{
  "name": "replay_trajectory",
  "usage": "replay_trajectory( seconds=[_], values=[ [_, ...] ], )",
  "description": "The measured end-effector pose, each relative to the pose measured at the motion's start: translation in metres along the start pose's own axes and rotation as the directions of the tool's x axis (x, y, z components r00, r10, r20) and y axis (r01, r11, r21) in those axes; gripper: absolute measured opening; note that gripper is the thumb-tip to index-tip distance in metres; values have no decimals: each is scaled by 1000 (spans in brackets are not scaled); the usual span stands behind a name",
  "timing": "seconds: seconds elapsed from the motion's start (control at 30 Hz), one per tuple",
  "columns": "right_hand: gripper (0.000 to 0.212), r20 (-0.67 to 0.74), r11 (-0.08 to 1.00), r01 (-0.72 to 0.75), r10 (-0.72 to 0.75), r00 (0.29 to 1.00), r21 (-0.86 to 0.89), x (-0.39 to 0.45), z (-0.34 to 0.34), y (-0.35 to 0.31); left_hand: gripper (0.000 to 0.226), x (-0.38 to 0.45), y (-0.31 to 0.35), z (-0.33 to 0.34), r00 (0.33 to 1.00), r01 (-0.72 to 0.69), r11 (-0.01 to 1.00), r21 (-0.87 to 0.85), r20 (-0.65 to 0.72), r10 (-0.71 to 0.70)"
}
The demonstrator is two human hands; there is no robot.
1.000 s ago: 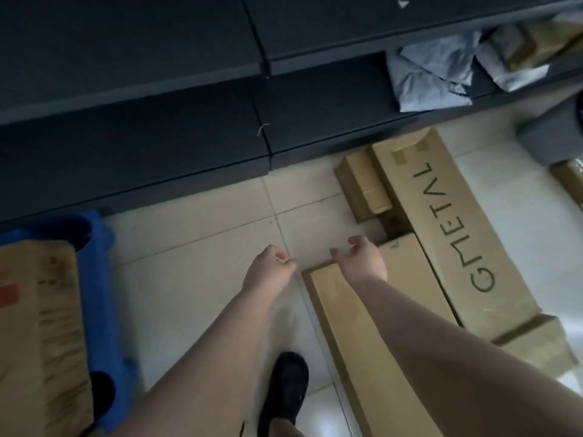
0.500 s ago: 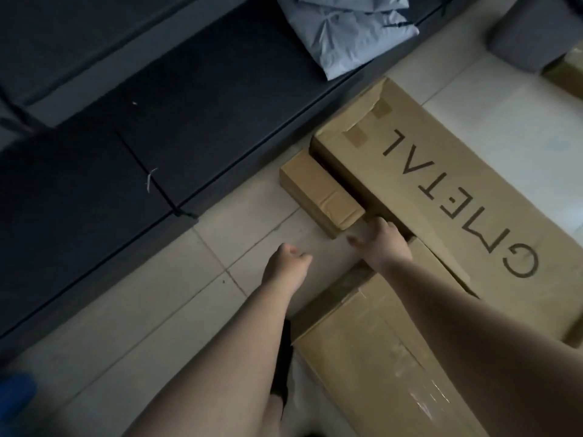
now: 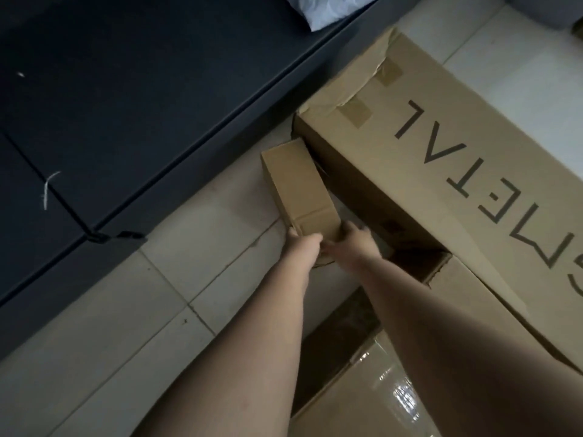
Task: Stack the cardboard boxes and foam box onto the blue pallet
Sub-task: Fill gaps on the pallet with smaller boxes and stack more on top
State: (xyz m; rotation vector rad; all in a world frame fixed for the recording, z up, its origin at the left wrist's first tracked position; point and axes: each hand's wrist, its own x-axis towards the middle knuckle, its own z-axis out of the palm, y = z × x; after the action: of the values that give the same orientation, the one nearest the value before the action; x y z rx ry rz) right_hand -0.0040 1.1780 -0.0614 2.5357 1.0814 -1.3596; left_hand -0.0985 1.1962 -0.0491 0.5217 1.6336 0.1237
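A small brown cardboard box (image 3: 298, 187) lies on the tiled floor beside a long cardboard box (image 3: 441, 190) printed with dark letters. My left hand (image 3: 303, 247) grips the small box's near left corner. My right hand (image 3: 355, 244) holds its near right end. A third cardboard box (image 3: 375, 402), with shiny tape on top, lies nearest to me under my right forearm. The blue pallet and the foam box are out of view.
Dark low shelving (image 3: 132, 99) runs along the left and top, close to the small box. A grey plastic bag (image 3: 328, 7) rests on the shelf at the top. Pale floor tiles (image 3: 195, 247) show between the shelving and the boxes.
The view has dropped closer to the floor. Both hands have reached forward from open air above the taped box and closed on the near end of the small box.
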Motion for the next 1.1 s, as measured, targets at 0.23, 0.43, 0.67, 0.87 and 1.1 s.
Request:
replay_trajectory(
  seconds=[0.23,0.43,0.67,0.87,1.1],
  values=[
    [41,43,921,-20,4,999,389,-141,-5,-31,48,-120,-10,-61,962,-126,980,153,-221,158],
    [41,86,925,144,-185,979,352,-286,-71,-20,44,-290,-44,-78,930,-202,976,-79,-328,166],
    [67,160,900,248,-321,934,358,-487,-119,1,52,-518,-96,-100,858,-352,913,-206,-461,227],
    [70,238,927,370,-373,897,59,-651,-78,17,51,-661,-215,-134,791,-356,906,-228,-589,162],
    [64,528,788,599,-451,719,-144,-806,75,83,37,-740,-442,-158,673,-374,751,-545,-716,-184]
  ],
)
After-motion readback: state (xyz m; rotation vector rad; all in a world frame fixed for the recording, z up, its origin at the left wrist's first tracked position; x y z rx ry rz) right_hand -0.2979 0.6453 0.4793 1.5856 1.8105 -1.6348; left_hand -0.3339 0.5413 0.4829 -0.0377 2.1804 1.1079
